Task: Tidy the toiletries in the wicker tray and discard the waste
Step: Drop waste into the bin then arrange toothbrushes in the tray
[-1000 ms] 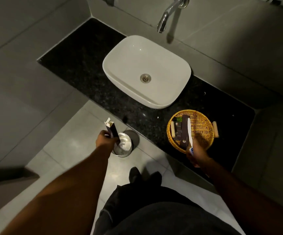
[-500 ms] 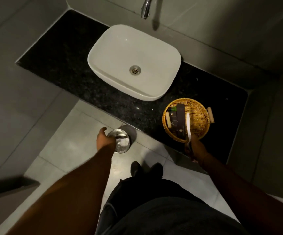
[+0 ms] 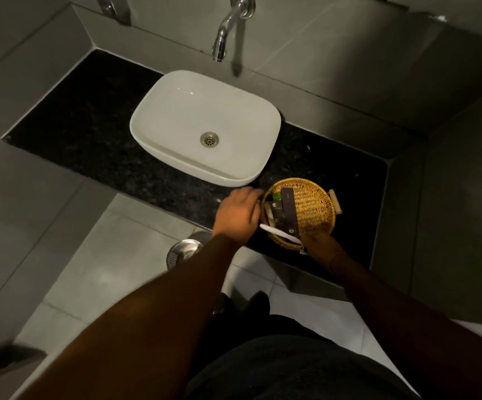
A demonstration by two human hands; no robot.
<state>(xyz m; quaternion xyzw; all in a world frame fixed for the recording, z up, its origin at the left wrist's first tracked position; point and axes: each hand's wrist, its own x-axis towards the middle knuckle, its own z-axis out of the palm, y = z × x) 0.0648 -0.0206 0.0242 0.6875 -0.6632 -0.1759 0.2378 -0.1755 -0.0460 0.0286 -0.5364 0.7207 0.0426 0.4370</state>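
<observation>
The round wicker tray [image 3: 312,209] stands on the black counter, right of the basin. Dark toiletry boxes [image 3: 287,212] and a small green item [image 3: 276,196] lie in its left half. My right hand [image 3: 320,245] is at the tray's front rim, shut on a white toothbrush [image 3: 278,232] that lies slanted across the rim. My left hand [image 3: 238,212] is against the tray's left rim with its fingers curled. Whether it grips the rim is hidden. The steel waste bin [image 3: 183,251] stands on the floor below the counter edge, partly behind my left forearm.
A white basin [image 3: 205,125] sits mid-counter under a wall tap [image 3: 224,36]. The black granite counter [image 3: 89,140] ends in grey tiled walls on both sides. My feet [image 3: 245,301] stand on the pale floor tiles by the bin.
My left hand let a dark box go at the bin, then rose to the tray's left rim. The toothbrush in my right hand tipped from pointing away to lying across the tray's front.
</observation>
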